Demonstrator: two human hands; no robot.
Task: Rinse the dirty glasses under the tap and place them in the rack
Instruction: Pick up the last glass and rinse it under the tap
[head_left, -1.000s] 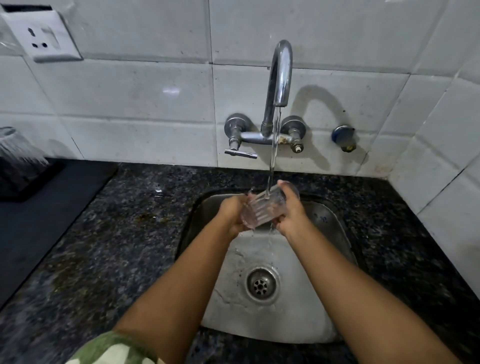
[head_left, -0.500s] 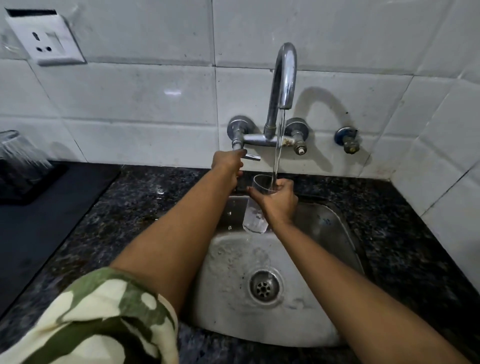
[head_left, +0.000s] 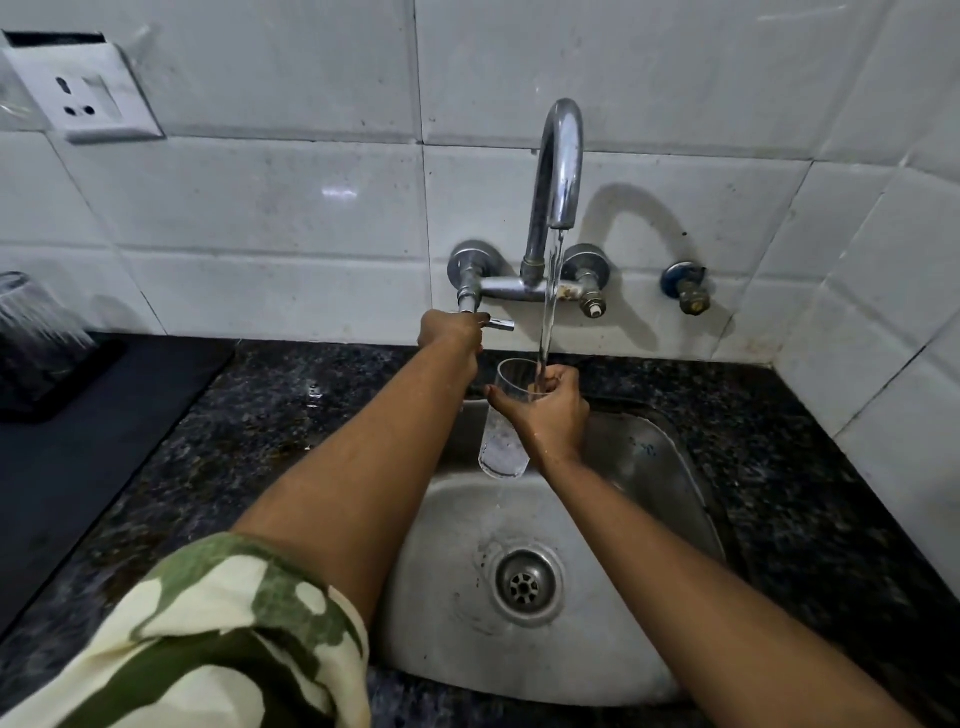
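Observation:
My right hand grips a clear glass upright over the steel sink, its mouth right under the spout of the chrome tap. A stream of water falls from the spout into the glass. My left hand reaches to the wall and closes on the tap's left lever handle. At the far left edge an upturned ribbed glass stands on a black rack.
Dark speckled granite counter surrounds the sink. A black mat covers the counter's left part. White tiled walls rise behind and at the right, with a socket plate at upper left and a blue valve right of the tap.
One second ago both hands held the tilted glass under the stream. My left hand has since let go and moved up to the tap handle; my right hand holds the glass upright.

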